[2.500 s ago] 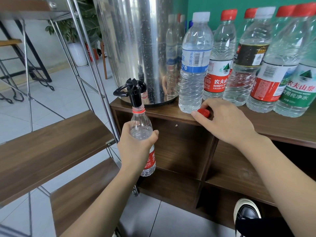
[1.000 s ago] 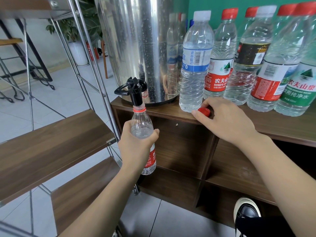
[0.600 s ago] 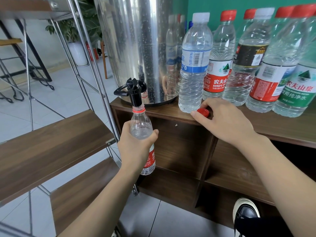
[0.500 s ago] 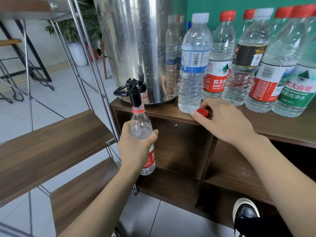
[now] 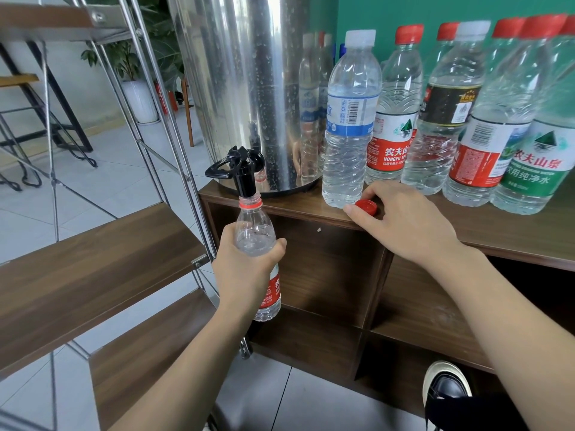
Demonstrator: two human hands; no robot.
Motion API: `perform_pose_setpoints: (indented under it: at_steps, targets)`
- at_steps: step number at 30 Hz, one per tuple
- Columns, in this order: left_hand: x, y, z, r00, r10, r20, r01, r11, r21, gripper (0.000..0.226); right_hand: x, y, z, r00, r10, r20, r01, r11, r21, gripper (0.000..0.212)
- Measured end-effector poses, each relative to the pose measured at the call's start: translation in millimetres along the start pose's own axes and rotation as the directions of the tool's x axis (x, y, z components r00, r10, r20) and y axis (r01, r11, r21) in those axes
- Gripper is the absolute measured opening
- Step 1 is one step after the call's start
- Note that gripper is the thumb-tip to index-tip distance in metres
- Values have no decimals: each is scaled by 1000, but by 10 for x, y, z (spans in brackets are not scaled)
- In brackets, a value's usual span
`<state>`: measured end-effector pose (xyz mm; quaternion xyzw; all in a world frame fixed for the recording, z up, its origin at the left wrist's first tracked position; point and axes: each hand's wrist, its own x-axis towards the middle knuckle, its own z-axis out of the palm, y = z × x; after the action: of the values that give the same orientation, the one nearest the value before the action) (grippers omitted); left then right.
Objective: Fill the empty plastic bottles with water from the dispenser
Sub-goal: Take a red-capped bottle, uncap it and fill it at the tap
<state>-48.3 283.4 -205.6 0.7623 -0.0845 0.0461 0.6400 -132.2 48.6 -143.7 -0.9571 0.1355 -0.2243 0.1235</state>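
Under the black spout (image 5: 245, 181), clear ribbed bottle (image 5: 255, 234), gripped by left hand (image 5: 245, 269)

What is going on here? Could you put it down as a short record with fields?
Place: wooden cabinet carrying a steel dispenser
Left hand: grips an uncapped bottle, mouth under the black tap
Right hand: fingers curled round a loose red cap on the cabinet top
Water level: cannot tell
Also there: a row of capped bottles beside the dispenser

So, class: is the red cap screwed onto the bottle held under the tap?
No: the red cap lies on the cabinet top by the right hand.
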Motion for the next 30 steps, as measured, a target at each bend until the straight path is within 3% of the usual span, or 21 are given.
perform_pose_setpoints:
  at_steps: [9,15,21,30]
  targets:
    - [7,1,0,1000,0,5,0,1000,-9,51,-12,-24,-22,1000,15,-9,-14,999,42,44]
    - [22,-21,5,1000,-1,0,1,1000,-7,54,-56,-108,-74,985,7,-173,0,999,44,47]
    - [21,-9,-2,1000,-4,3,5,1000,-17,51,-77,-367,-190,951,-79,-300,124,983,134,45]
    - [15,-16,-4,1000,11,11,-11,1000,-16,53,70,-822,-56,936,-239,-260,308,912,270,41]
